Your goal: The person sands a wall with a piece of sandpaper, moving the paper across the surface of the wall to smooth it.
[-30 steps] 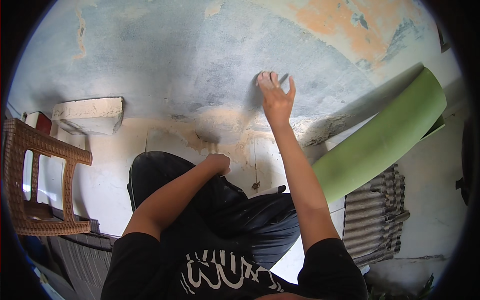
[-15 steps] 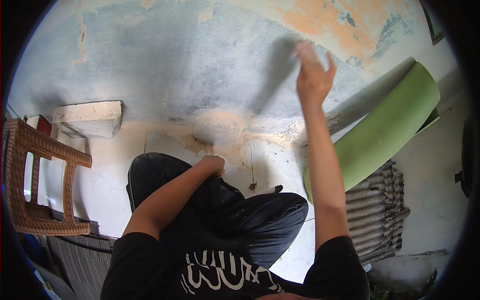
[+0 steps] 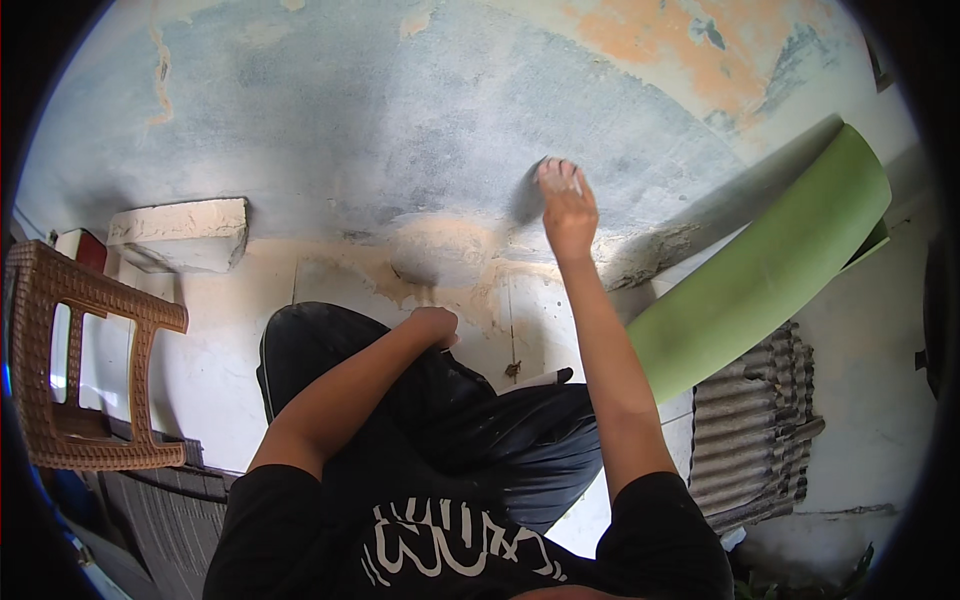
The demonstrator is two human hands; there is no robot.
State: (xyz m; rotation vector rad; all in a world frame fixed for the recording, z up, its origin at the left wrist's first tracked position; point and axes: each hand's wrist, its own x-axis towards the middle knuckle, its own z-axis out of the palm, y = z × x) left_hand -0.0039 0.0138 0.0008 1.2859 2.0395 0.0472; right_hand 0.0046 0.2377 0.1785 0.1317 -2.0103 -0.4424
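My right hand (image 3: 568, 205) reaches to the blue-grey wall (image 3: 330, 120), its dusty, whitish fingers bent and pressed close together against the surface. Whatever may lie under those fingertips is hidden; only a thin dark edge shows beside them. My left hand (image 3: 433, 325) rests in a loose fist above my bent leg, and its palm cannot be seen. In front of it, at the wall's foot, is a rounded plaster bulge (image 3: 440, 250). The wall has patches of bare orange-tan (image 3: 680, 50) at upper right.
A rolled green mat (image 3: 770, 270) leans at the right, beside corrugated grey sheets (image 3: 750, 430). On the left stand a brown woven-pattern plastic stool (image 3: 155, 455) and a pale block (image 3: 180, 235). A dark-tipped white stick (image 3: 545, 378) lies near my knee on the dusty tiled floor (image 3: 215, 370).
My right hand has come down the wall and a little to the left, its fingers now drawn together. My left hand stays in its place.
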